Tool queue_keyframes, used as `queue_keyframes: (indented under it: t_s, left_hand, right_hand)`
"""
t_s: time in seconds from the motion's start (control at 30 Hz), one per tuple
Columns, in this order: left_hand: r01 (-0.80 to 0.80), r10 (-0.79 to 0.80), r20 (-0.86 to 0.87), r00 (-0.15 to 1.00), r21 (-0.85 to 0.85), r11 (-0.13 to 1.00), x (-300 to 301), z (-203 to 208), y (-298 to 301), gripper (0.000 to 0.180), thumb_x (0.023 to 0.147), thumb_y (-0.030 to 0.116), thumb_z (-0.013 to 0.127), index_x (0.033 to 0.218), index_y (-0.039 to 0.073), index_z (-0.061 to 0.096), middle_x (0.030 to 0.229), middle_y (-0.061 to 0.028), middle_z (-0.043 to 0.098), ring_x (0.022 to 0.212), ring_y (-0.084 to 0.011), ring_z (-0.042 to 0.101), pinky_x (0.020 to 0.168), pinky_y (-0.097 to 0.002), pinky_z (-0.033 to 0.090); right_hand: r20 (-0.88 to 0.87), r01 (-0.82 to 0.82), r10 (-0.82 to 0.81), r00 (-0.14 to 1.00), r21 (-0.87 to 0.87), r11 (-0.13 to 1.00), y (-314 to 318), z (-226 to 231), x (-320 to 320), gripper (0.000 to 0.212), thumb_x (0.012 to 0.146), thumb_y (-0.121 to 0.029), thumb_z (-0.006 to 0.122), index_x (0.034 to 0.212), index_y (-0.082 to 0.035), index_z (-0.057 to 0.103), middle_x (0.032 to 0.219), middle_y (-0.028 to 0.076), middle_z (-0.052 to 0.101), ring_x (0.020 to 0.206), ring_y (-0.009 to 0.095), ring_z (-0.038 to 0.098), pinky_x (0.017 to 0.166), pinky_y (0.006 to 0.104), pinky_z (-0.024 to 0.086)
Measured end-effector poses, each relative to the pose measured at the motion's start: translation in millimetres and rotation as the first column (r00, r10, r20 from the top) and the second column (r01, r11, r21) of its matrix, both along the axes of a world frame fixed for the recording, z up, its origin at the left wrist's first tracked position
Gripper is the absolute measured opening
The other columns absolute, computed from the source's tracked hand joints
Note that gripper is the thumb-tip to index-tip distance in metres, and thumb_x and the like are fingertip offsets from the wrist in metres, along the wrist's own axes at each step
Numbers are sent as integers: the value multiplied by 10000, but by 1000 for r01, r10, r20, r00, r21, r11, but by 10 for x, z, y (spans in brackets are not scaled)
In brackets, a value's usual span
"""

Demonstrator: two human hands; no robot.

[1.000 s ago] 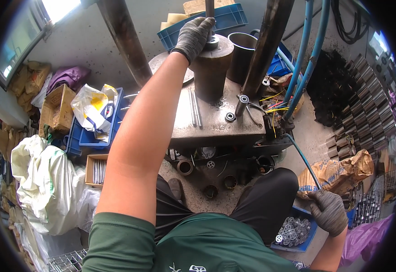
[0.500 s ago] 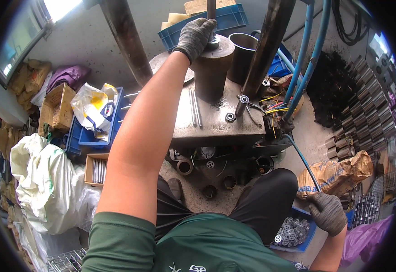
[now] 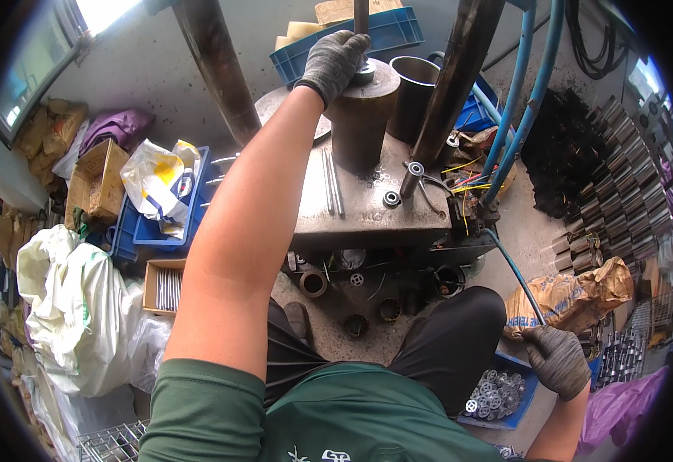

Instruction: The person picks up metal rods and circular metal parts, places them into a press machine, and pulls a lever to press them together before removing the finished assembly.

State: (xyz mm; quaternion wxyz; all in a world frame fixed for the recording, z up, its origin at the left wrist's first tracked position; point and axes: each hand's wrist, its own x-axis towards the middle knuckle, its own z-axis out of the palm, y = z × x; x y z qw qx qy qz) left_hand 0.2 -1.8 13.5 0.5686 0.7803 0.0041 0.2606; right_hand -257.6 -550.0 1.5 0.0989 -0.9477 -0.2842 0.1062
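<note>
At the far middle, my left hand (image 3: 335,61) in a grey glove is closed round the lower end of an upright metal rod (image 3: 361,17). Just under those fingers, a metal ring (image 3: 364,75) sits on top of a thick steel cylinder (image 3: 361,115); the palm hides part of it. At the lower right, my right hand (image 3: 558,362), gloved too, grips the end of a thin blue lever (image 3: 515,269) that slopes down from the machine. Two slim metal shafts (image 3: 332,185) lie on the machine's table (image 3: 313,225), and a bearing (image 3: 391,199) is beside a short upright shaft (image 3: 411,179).
Dark steel columns (image 3: 217,69) (image 3: 459,77) flank the cylinder. Blue hoses (image 3: 533,108) run down at right, near stacked metal tubes (image 3: 621,177). A blue bin (image 3: 517,416) of metal discs stands below my right hand. At left are a white sack (image 3: 74,308) and a box of shafts (image 3: 151,289).
</note>
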Motion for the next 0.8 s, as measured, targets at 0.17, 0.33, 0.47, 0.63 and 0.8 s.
queue_keyframes:
  t_s: [0.17, 0.33, 0.47, 0.63, 0.8]
  left_hand:
    - [6, -6, 6, 1000, 4, 1000, 4, 5, 5, 316, 1038, 338, 676, 1069, 35, 760, 884, -52, 733, 800, -137, 675, 816, -287, 553]
    - [44, -41, 47, 998, -75, 996, 11, -23, -16, 285, 1033, 296, 676, 1043, 20, 745, 824, -36, 716, 755, -146, 646, 769, -315, 531]
    - [48, -36, 137, 990, -80, 996, 55, -60, -36, 283, 1040, 274, 679, 1162, 26, 741, 910, -46, 740, 805, -139, 660, 795, -304, 546]
    - [70, -58, 121, 991, -98, 993, 60, -72, -27, 339, 1048, 269, 682, 1286, 29, 716, 992, -74, 763, 895, -145, 706, 855, -308, 570]
    - [81, -71, 102, 992, -103, 991, 38, -57, -36, 352, 1053, 270, 681, 1304, 24, 705, 1008, -78, 767, 926, -150, 721, 868, -307, 577]
  right_hand:
    - [-9, -62, 61, 998, -93, 994, -7, 25, 19, 226, 887, -87, 697, 1088, -29, 783, 939, 211, 753, 874, 412, 735, 822, 493, 597]
    - [117, 52, -62, 991, 83, 995, 40, 48, -16, 202, 893, -47, 694, 1082, -16, 759, 950, 218, 746, 894, 434, 725, 830, 500, 585]
    - [297, 60, -90, 950, 109, 992, 30, 154, 71, 251, 894, -8, 687, 1142, -4, 728, 1038, 234, 725, 980, 434, 707, 886, 490, 556]
    - [748, -270, -99, 656, 355, 895, -26, 463, 1035, 375, 1035, 74, 602, 1393, -5, 678, 1291, 159, 743, 1208, 266, 719, 1055, 384, 580]
    - [763, -300, -203, 614, 464, 833, 120, 724, 1965, 304, 1079, 28, 589, 1361, -19, 695, 1276, 109, 755, 1193, 182, 717, 1059, 321, 585]
